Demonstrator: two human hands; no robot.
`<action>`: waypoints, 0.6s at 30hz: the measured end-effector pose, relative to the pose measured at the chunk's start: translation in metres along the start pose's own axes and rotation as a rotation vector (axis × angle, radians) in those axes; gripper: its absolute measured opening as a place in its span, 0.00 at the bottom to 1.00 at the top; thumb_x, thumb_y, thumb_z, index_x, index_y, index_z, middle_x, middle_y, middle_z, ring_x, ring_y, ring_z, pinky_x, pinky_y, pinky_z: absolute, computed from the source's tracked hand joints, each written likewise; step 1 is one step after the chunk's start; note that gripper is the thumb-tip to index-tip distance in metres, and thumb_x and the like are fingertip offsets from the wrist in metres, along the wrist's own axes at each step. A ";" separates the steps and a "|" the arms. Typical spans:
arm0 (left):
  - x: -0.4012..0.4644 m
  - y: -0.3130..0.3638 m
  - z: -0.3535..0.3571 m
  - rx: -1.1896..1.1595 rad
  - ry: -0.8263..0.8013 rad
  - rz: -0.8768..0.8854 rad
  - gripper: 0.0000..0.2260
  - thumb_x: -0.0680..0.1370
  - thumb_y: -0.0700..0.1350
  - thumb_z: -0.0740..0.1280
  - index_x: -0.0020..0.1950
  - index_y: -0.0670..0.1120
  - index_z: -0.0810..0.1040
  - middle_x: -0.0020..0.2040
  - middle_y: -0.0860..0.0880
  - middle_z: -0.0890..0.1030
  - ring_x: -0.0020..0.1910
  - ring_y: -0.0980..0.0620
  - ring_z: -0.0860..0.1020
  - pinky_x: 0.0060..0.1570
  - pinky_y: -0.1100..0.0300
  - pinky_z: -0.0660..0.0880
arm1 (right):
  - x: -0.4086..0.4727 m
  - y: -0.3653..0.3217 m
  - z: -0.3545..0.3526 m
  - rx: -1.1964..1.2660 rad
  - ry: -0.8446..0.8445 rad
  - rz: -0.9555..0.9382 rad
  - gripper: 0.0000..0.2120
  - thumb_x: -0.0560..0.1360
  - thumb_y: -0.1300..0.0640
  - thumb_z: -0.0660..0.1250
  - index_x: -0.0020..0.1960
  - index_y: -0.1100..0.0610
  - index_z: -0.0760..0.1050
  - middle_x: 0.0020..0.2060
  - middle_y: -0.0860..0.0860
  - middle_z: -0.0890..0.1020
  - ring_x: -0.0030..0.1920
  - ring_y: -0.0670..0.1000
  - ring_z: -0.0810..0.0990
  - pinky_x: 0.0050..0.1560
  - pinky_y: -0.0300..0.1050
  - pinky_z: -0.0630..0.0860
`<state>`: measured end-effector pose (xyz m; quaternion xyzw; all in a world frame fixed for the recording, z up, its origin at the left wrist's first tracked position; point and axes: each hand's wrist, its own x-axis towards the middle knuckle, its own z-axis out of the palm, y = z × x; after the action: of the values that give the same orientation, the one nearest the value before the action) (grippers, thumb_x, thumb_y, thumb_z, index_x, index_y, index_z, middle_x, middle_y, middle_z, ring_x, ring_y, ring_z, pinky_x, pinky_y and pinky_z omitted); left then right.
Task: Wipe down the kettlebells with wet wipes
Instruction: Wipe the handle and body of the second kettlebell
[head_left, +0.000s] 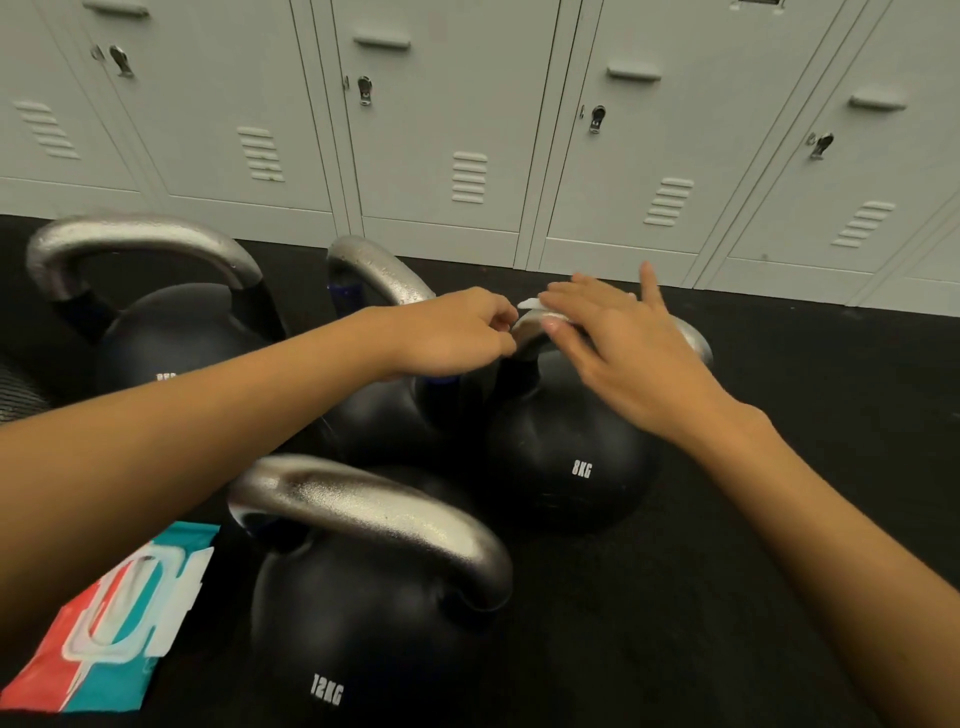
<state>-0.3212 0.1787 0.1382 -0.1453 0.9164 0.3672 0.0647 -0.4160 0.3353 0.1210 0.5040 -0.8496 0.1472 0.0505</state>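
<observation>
Several black kettlebells with silver handles stand on the dark floor. The 8KG kettlebell (569, 467) is at centre right, the 12KG kettlebell (358, 618) nearest me. A white wet wipe (537, 306) lies over the 8KG bell's handle. My right hand (618, 343) presses on the wipe with straight fingers. My left hand (457, 332) pinches the wipe's left end with curled fingers. Most of the wipe is hidden under my hands.
A red, teal and white wet-wipe packet (109, 623) lies on the floor at lower left. A large kettlebell (166, 332) stands at back left, another (384, 415) behind my left hand. Grey lockers (467, 130) line the wall behind the black floor mat (779, 415).
</observation>
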 end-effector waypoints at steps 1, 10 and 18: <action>-0.001 -0.001 0.003 0.003 -0.008 -0.003 0.15 0.78 0.41 0.63 0.64 0.43 0.74 0.58 0.45 0.79 0.59 0.48 0.76 0.64 0.52 0.70 | 0.004 -0.002 0.003 -0.041 -0.028 -0.031 0.18 0.84 0.50 0.54 0.71 0.50 0.72 0.71 0.46 0.72 0.77 0.48 0.61 0.76 0.56 0.38; 0.002 -0.002 0.017 0.040 -0.004 -0.039 0.15 0.78 0.47 0.64 0.64 0.45 0.73 0.58 0.46 0.79 0.60 0.47 0.76 0.63 0.47 0.71 | -0.028 0.034 0.016 0.071 0.238 -0.106 0.17 0.81 0.54 0.63 0.69 0.52 0.76 0.69 0.48 0.75 0.73 0.52 0.69 0.75 0.56 0.54; 0.004 0.002 0.020 0.050 0.031 -0.058 0.18 0.78 0.47 0.64 0.66 0.43 0.69 0.61 0.43 0.76 0.61 0.45 0.75 0.64 0.46 0.70 | -0.069 0.060 0.019 0.577 0.440 0.201 0.17 0.84 0.53 0.55 0.69 0.53 0.74 0.65 0.47 0.78 0.67 0.41 0.72 0.69 0.40 0.68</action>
<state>-0.3250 0.1931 0.1240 -0.1757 0.9217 0.3399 0.0644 -0.4331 0.4146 0.0747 0.3678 -0.7872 0.4896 0.0731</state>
